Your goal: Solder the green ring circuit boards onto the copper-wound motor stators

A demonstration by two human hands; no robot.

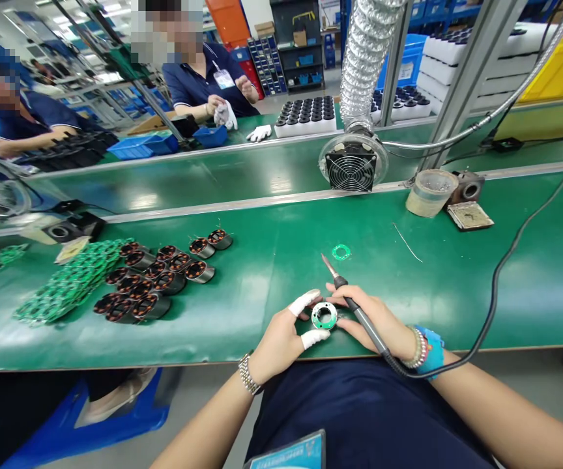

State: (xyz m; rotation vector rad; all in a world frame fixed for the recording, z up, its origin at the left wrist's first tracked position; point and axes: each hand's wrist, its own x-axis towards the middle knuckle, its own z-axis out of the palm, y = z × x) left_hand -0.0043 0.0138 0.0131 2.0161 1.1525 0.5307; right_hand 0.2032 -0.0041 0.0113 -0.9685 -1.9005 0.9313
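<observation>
Green-topped ring (pixel 329 324): our left hand (pixel 281 335) pinches its nine-o'clock side; right hand (pixel 378 318), at three o'clock, clasps a soldering iron (pixel 365 324).

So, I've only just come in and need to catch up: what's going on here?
The person's left hand, with white finger covers, holds a small round green-and-white part. The right hand grips a dark soldering iron, its metal tip pointing away, with fingers at the part's other side. A loose, flat green ring lies beyond on the green bench; dark metal cylinders with coppery insides sit leftward, beside stacked green circuit boards.
</observation>
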